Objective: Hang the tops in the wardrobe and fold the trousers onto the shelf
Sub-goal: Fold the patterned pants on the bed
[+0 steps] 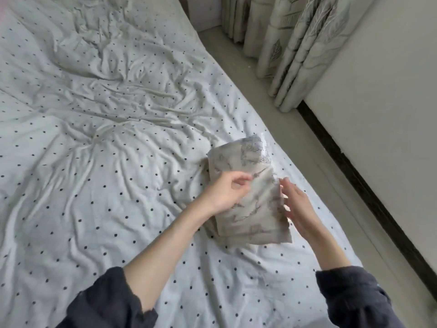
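Observation:
A folded pair of trousers (248, 204), beige with a grey sketch print, lies as a thick bundle near the right edge of the bed (106, 138). My left hand (227, 190) rests on the bundle's left side with its fingers curled at the fabric. My right hand (295, 204) is at the bundle's right edge, fingers straight against the fabric. Dark rolled sleeves cover both forearms low in the frame. No wardrobe, shelf or tops are in sight.
The bed carries a crumpled white sheet with black dots. Right of it runs a narrow strip of grey floor (295, 119). Leaf-patterned curtains (295, 43) hang at the top right, beside a white wall (390, 102) with a dark skirting board.

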### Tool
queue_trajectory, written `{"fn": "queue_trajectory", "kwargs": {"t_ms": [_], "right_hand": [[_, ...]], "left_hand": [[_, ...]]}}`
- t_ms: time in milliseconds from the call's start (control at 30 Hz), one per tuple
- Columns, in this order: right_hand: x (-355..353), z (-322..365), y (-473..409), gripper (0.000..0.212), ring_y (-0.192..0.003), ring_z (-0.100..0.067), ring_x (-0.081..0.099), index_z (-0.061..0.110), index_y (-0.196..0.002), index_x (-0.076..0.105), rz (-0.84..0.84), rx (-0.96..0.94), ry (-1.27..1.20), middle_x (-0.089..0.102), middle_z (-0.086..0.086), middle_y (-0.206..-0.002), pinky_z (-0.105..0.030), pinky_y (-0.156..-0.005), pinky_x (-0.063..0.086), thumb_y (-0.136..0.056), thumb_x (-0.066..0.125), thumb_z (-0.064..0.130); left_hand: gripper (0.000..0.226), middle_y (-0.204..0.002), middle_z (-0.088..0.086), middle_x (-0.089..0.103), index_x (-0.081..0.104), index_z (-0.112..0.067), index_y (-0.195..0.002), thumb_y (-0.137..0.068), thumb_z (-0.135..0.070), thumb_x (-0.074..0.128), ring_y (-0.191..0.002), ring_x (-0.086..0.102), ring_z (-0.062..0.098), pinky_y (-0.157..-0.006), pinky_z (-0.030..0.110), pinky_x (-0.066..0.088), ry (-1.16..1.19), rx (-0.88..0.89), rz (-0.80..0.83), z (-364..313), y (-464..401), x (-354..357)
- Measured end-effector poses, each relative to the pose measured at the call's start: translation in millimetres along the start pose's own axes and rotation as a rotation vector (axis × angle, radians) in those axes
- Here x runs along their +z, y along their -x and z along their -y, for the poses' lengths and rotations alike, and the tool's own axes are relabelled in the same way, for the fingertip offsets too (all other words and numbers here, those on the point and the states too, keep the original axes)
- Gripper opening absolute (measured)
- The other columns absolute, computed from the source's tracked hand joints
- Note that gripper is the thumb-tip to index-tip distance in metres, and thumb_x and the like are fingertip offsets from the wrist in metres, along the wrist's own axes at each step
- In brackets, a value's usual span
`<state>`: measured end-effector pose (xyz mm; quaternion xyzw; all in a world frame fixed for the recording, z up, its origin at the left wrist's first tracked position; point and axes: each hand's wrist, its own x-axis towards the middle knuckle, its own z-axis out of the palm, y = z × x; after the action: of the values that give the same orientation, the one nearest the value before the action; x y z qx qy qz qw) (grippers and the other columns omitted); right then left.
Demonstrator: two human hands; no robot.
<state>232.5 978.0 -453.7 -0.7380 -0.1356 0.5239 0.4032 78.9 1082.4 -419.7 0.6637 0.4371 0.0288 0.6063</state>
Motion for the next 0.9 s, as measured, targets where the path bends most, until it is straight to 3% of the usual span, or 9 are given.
{"fn": "queue_trajectory", "kwargs": {"t_ms": [133,200,300,400,467,533,667,800,900], "right_hand": [[11,-25,-3,0.049,-0.139,-0.025,0.03,0.012,-0.143,0.038,-0.309,-0.295,0.634,0.031,-0.011,-0.152,-0.037,-0.113,0.022,-0.098,0.047,0.029],[27,-36,-4,0.052,-0.143,-0.029,0.021,0.016,-0.145,0.035,-0.249,-0.44,0.835,0.022,-0.011,-0.155,-0.044,-0.116,0.018,-0.097,0.046,0.032],[47,-54,-9,0.062,-0.147,-0.023,0.006,0.027,-0.15,0.019,-0.033,-0.384,1.03,0.007,-0.001,-0.16,-0.047,-0.117,0.007,-0.095,0.026,0.055],[53,-65,-14,0.086,-0.147,-0.023,-0.002,0.029,-0.151,0.01,0.006,-0.373,1.046,0.0,0.0,-0.16,-0.049,-0.117,0.001,-0.076,0.007,0.072],[52,-71,-16,0.099,-0.147,-0.026,-0.003,0.03,-0.151,0.009,0.019,-0.402,1.078,-0.001,-0.003,-0.16,-0.052,-0.115,0.0,-0.066,0.012,0.081],[53,-76,-16,0.104,-0.146,-0.029,-0.004,0.031,-0.151,0.008,0.025,-0.422,1.14,-0.004,-0.005,-0.159,-0.055,-0.113,-0.001,-0.064,0.025,0.085],[59,-81,-18,0.093,-0.145,-0.036,0.008,0.03,-0.148,0.013,-0.002,-0.462,1.179,0.008,-0.01,-0.159,-0.062,-0.11,0.009,-0.073,0.061,0.059],[46,-81,-20,0.095,-0.135,-0.039,0.035,0.029,-0.138,0.03,-0.015,-0.544,1.208,0.036,-0.012,-0.149,-0.065,-0.103,0.03,-0.057,0.079,0.04],[37,-75,-6,0.086,-0.139,-0.036,0.028,0.028,-0.142,0.037,0.047,-0.611,1.2,0.032,-0.009,-0.151,-0.061,-0.107,0.024,-0.065,0.076,0.024]], "left_hand": [[0.046,-0.149,0.002,0.038,0.044,-0.019,-0.14,-0.095,-0.011,0.05,-0.136,0.034,0.016,-0.108,0.015,0.015,-0.576,0.133,-0.042,41,-17,-19],[0.049,-0.155,0.003,0.025,0.036,-0.022,-0.144,-0.097,-0.018,0.048,-0.142,0.022,0.018,-0.113,0.022,0.009,-0.658,0.142,0.014,63,-21,-25],[0.048,-0.146,0.011,0.038,0.039,-0.013,-0.142,-0.096,-0.017,0.051,-0.136,0.034,0.024,-0.11,0.024,0.019,-0.526,0.103,-0.097,82,-26,-17],[0.046,-0.127,0.014,0.053,0.044,-0.007,-0.137,-0.093,-0.015,0.056,-0.113,0.054,0.025,-0.102,0.033,0.039,-0.336,0.019,-0.31,84,-42,-8],[0.037,-0.112,0.008,0.058,0.052,-0.005,-0.127,-0.092,-0.018,0.059,-0.101,0.059,0.022,-0.096,0.035,0.046,-0.026,-0.145,-0.35,74,-60,-9],[0.021,-0.104,0.006,0.065,0.061,-0.01,-0.103,-0.088,-0.023,0.065,-0.101,0.063,0.024,-0.093,0.042,0.05,0.282,-0.288,-0.334,64,-80,-11],[0.045,-0.103,0.011,0.07,0.064,-0.01,-0.096,-0.061,-0.032,0.083,-0.095,0.067,0.023,-0.088,0.041,0.054,0.243,-0.346,-0.359,57,-110,-12],[0.021,-0.103,0.015,0.069,0.064,-0.011,-0.085,-0.07,-0.005,0.078,-0.089,0.066,0.023,-0.078,0.033,0.053,0.313,-0.416,-0.436,55,-111,-16],[0.017,-0.094,0.011,0.069,0.063,-0.014,-0.082,-0.075,-0.003,0.073,-0.075,0.062,0.02,-0.066,0.031,0.053,0.366,-0.432,-0.462,54,-76,-26]]}}
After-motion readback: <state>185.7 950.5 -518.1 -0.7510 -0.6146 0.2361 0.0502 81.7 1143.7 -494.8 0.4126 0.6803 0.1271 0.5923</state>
